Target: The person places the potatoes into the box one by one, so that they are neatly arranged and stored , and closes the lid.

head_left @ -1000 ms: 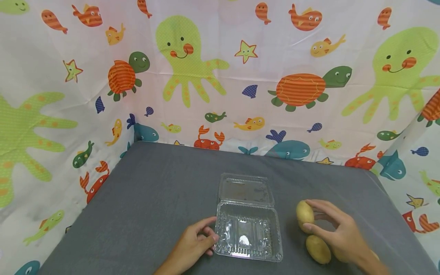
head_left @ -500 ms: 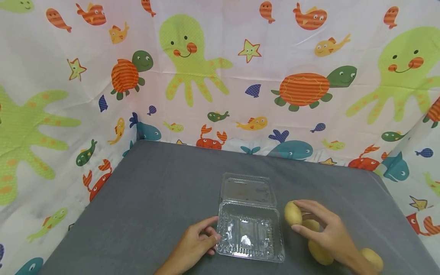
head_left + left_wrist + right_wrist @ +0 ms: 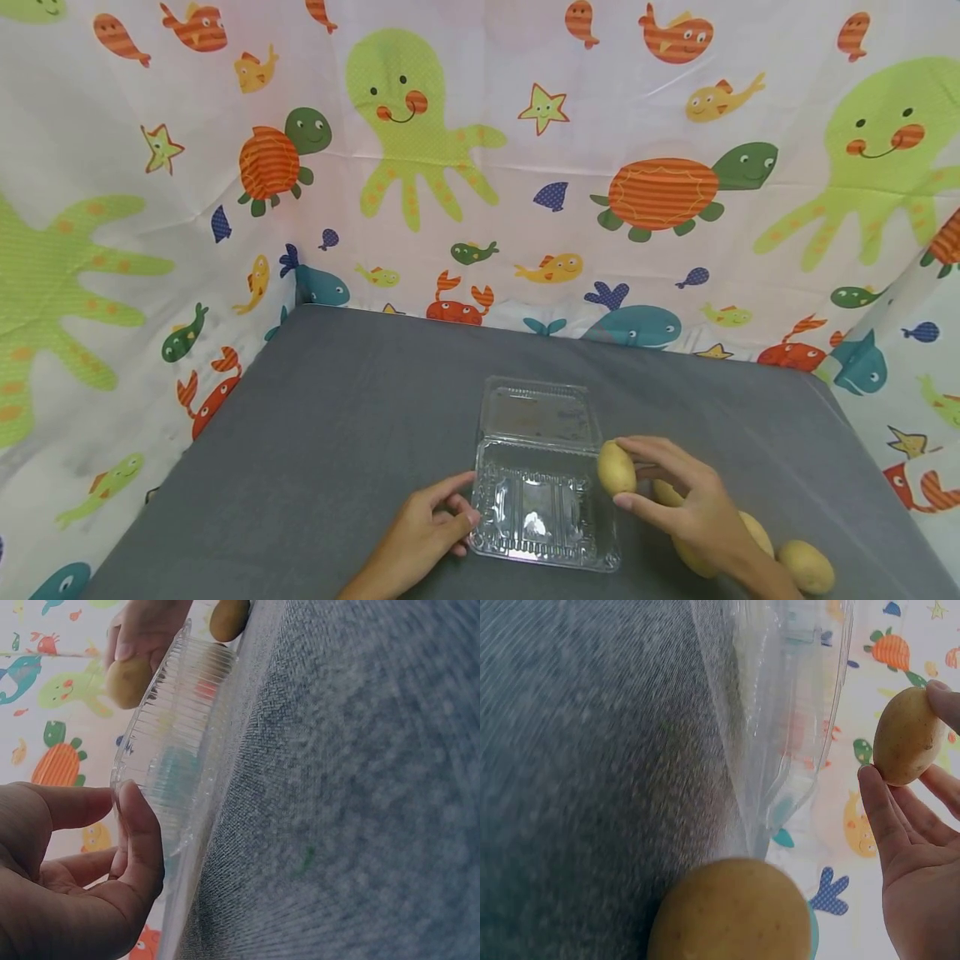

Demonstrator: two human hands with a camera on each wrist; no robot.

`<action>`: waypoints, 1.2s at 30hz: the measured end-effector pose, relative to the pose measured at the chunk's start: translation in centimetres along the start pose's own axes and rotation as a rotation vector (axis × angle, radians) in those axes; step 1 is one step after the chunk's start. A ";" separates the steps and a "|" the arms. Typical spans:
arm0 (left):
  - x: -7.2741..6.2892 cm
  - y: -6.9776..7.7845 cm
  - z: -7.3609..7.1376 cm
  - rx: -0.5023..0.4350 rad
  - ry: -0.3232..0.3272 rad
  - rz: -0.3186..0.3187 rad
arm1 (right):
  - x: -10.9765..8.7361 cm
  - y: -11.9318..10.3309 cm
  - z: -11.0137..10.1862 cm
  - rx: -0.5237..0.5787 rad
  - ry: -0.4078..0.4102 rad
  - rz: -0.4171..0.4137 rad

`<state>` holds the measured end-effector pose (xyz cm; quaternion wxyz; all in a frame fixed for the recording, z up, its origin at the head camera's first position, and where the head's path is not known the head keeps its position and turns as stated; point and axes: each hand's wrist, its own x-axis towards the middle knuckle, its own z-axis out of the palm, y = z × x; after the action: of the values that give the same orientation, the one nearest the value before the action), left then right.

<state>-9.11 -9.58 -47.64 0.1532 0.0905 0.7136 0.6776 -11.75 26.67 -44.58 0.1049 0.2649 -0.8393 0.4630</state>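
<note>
A clear plastic clamshell container (image 3: 536, 508) lies on the grey cloth with its lid (image 3: 536, 412) folded back behind it. At its left rim, my left hand (image 3: 420, 533) pinches the edge between thumb and fingers; the left wrist view shows that hand (image 3: 97, 870) on the thin rim. My right hand (image 3: 693, 500) holds a potato (image 3: 617, 468) by its ends, raised at the container's right edge. In the right wrist view, thumb and fingertips grip this potato (image 3: 907, 737) above the cloth. The container holds nothing that I can see.
Several more potatoes lie right of the container: one (image 3: 806, 567) at the far right, another (image 3: 757, 533) beside it, others partly hidden under my right hand. A curtain (image 3: 480, 167) printed with sea animals surrounds the table's (image 3: 360, 400) back and sides.
My right hand has carried the potato leftward, from above the other potatoes to the container's right edge. The left hand has kept its hold on the rim.
</note>
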 end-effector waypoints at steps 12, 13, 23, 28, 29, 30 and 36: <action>0.0 0.0 0.0 -0.014 -0.004 -0.002 | 0.9 -1.0 2.0 0.054 -0.054 -0.063; 0.0 0.0 0.0 -0.015 -0.006 -0.002 | 1.0 -1.1 2.2 0.041 -0.051 -0.075; 0.0 -0.1 -0.1 -0.012 -0.011 0.009 | 1.4 -1.8 3.3 -0.012 -0.097 -0.014; 0.0 -0.3 -0.1 -0.017 -0.009 0.003 | 1.6 -1.7 4.2 0.004 -0.070 -0.053; 0.0 -0.3 -0.1 -0.017 -0.008 0.001 | 1.7 -1.6 4.4 0.009 -0.067 -0.059; 0.0 -0.3 -0.2 -0.017 -0.008 0.000 | 1.7 -1.6 4.5 0.012 -0.062 -0.065; 0.0 -0.2 -0.2 -0.009 -0.012 0.007 | 2.0 -1.7 5.3 0.015 -0.042 -0.069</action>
<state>-9.17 -9.81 -47.88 0.1556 0.0966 0.7092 0.6808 -12.09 20.81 -45.40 0.1014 0.3041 -0.8283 0.4595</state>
